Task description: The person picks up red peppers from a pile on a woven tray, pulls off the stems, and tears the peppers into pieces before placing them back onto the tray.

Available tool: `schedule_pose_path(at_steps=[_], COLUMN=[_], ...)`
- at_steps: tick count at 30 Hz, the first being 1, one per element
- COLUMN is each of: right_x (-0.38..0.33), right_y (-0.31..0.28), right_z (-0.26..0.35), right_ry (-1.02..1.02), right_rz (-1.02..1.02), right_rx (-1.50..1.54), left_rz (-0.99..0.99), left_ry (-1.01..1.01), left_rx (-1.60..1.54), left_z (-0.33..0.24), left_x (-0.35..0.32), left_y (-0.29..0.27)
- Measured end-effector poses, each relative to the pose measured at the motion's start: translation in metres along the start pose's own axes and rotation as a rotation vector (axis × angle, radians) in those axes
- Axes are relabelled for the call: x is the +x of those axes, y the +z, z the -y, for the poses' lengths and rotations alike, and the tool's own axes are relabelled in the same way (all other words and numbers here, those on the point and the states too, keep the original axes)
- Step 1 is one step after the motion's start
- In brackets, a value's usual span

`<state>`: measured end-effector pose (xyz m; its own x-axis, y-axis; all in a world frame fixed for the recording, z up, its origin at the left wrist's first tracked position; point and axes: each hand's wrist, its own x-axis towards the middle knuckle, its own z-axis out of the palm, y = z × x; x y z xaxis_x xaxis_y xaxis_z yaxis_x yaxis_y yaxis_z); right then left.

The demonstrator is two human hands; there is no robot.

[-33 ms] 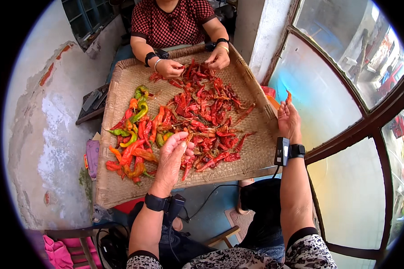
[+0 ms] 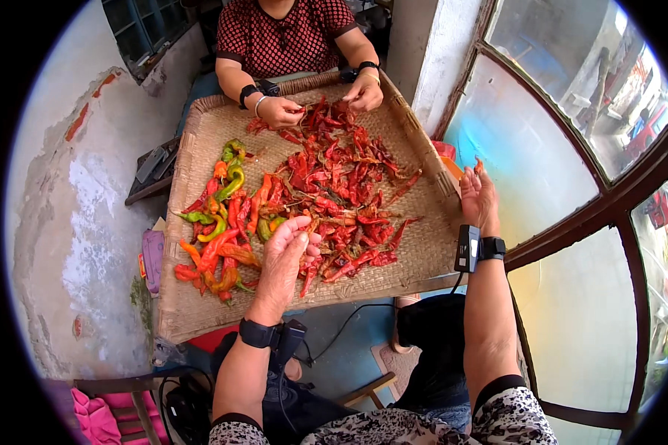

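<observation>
Orange-red at its tip, a pepper (image 2: 479,165) is seen at the fingertips of the right hand (image 2: 480,199), at right of the frame beyond the woven tray (image 2: 423,259); less of it is shown than in the earlier frame, where it stood taller. It cannot be told whether it is gripped by the loosely bent fingers. The left hand (image 2: 279,256) is held almost unchanged at lower centre, thumb drawn towards the fingers; what may be pinched is hidden. Dried red peppers (image 2: 341,174) are spread above and right of it, fresh peppers (image 2: 214,248) heaped to its left. At upper centre, a co-worker's hand (image 2: 364,92) has been raised slightly.
</observation>
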<state>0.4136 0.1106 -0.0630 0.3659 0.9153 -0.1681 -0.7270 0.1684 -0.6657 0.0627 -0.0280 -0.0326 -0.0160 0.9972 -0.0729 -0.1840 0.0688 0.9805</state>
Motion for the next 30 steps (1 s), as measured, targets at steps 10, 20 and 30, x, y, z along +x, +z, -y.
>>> schedule_pose_path(at_steps=[10, 20, 30], right_x=[-0.024, -0.057, -0.044], right_y=[0.029, 0.045, 0.05], right_z=[-0.05, -0.069, -0.005], right_ry=[-0.916, -0.879, -1.097], right_rz=[0.574, 0.616, 0.148], right_rx=[-1.572, -2.199, -1.261], left_rz=[0.023, -0.005, 0.006], left_ry=[0.017, 0.021, 0.018], left_rx=[-0.023, -0.033, 0.012], left_z=[-0.006, -0.01, -0.007], left_x=[0.004, -0.005, -0.004], left_y=[0.006, -0.002, -0.004])
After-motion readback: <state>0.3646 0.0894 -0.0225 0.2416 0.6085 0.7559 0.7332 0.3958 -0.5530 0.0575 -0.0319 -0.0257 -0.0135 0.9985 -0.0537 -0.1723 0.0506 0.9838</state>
